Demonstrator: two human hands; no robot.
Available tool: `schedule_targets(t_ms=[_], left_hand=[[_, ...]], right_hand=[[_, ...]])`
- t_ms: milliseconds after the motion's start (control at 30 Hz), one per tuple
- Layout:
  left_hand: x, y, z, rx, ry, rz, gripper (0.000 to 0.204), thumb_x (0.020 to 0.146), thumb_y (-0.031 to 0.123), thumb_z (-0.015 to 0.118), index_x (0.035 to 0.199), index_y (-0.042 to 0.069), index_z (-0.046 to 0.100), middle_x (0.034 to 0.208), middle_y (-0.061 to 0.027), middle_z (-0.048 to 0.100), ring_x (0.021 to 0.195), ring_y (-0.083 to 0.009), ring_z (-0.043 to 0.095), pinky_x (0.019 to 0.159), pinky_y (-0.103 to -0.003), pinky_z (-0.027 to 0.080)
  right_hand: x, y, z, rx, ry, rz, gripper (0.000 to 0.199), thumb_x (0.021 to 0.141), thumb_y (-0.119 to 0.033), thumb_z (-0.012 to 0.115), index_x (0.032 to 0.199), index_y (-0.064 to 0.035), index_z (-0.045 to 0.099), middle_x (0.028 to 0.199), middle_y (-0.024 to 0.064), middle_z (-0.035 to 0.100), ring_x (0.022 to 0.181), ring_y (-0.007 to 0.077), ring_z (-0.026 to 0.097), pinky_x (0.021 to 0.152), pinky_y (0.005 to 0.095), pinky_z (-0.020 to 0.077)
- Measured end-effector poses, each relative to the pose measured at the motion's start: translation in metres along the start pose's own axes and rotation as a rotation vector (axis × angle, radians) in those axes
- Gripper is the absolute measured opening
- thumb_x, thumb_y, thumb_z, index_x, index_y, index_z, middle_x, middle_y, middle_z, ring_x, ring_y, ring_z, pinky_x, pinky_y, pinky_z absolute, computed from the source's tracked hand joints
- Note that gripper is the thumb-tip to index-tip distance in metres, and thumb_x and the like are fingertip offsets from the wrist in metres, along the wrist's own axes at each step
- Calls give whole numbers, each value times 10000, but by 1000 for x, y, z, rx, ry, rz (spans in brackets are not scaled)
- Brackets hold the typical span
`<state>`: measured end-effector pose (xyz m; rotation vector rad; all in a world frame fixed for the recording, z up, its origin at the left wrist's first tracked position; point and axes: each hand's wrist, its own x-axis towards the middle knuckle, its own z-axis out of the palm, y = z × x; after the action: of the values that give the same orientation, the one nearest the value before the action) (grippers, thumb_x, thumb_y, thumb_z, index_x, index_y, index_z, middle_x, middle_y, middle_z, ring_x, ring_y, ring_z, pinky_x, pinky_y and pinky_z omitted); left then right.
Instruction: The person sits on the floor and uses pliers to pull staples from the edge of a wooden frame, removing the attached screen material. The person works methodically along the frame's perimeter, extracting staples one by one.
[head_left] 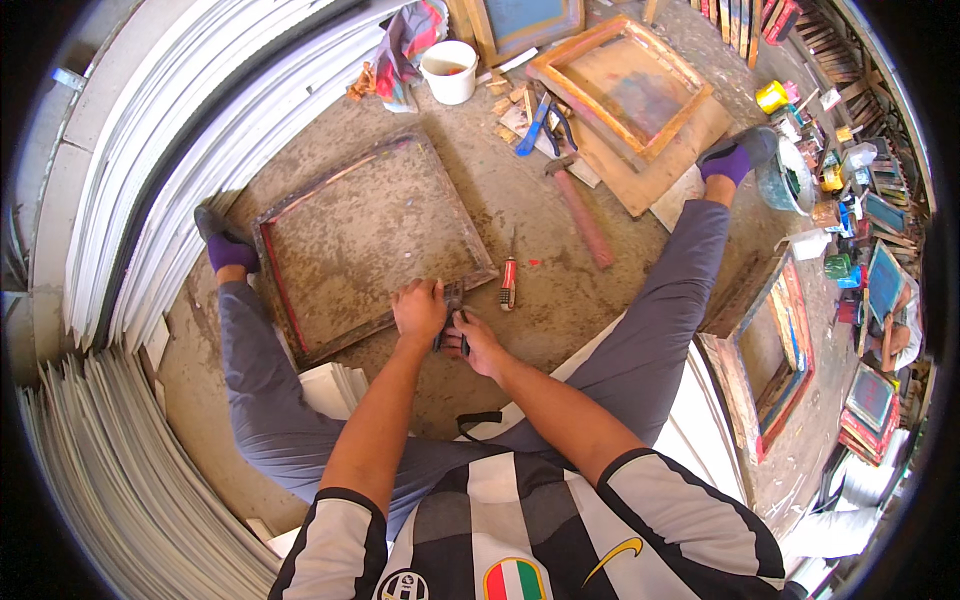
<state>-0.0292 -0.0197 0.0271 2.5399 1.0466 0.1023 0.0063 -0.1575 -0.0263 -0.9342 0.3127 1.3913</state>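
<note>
While the person sits on the floor (560, 290) with legs spread, both hands meet at the near right corner of a large wooden frame (368, 240) that lies flat between the feet. The left hand (418, 310) presses down on the frame's corner with its fingers curled over the edge, and the right hand (476, 342) is clenched around a small dark tool (452, 318) that touches the same corner; what kind of tool it is cannot be told. The frame looks stiff and fairly light, a thin wooden rim around a stretched, stained mesh, so the rim is probably the sound place to take hold, while the mesh in the middle would likely give or tear under a hard push. Its corners look square and rough. A red-handled knife (508, 283) lies just beside the frame on the right, and a hammer (580, 215) rests a little farther off. Open floor is scarce: stacked white sheets (170, 180) crowd the left side, other frames (625, 85) and a white bucket (449, 70) lie beyond, and another frame (765, 360) leans near the right leg.
</note>
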Motion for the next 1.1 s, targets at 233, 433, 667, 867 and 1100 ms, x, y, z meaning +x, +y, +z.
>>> schedule_targets(t_ms=[233, 433, 667, 867, 1100], left_hand=[[-1, 3, -3, -15, -6, 20, 289, 957, 320, 570, 1007, 85, 732, 994, -158, 682, 961, -377, 628, 862, -500, 477], [-4, -3, 2, -9, 24, 34, 259, 948, 296, 588, 1016, 91, 731, 964, -142, 677, 943, -370, 631, 852, -501, 482], [-5, 0, 0, 22, 18, 54, 229, 946, 270, 591, 1022, 105, 731, 996, -104, 681, 1003, -331, 621, 925, -480, 458], [-8, 3, -1, 21, 5, 56, 222, 943, 254, 594, 1034, 102, 728, 1029, -97, 679, 1040, -316, 615, 955, -476, 449], [-9, 3, -1, 16, 20, 74, 217, 935, 244, 602, 1044, 102, 725, 1035, -97, 680, 1044, -313, 614, 959, -481, 443]], right_hand=[[1, 3, -2, -161, 171, -31, 570, 987, -423, 582, 1435, -114, 412, 1125, 153, 618, 914, 269, 637, 735, 439, 559], [-9, -69, -26, -552, 85, 201, 780, 943, -459, 633, 1529, -86, 277, 1334, 299, 513, 1164, 460, 557, 799, 559, 561], [-1, -91, -33, -658, 96, 231, 453, 960, -425, 621, 1215, -53, 575, 953, 158, 671, 810, 274, 679, 726, 510, 572], [-8, -89, -15, -692, 132, 225, 386, 875, -331, 749, 1116, -52, 636, 909, 109, 678, 796, 258, 674, 741, 534, 565], [-6, -74, -5, -753, 232, 127, 399, 792, -217, 822, 1094, -23, 647, 965, 102, 677, 818, 256, 666, 699, 512, 574]])
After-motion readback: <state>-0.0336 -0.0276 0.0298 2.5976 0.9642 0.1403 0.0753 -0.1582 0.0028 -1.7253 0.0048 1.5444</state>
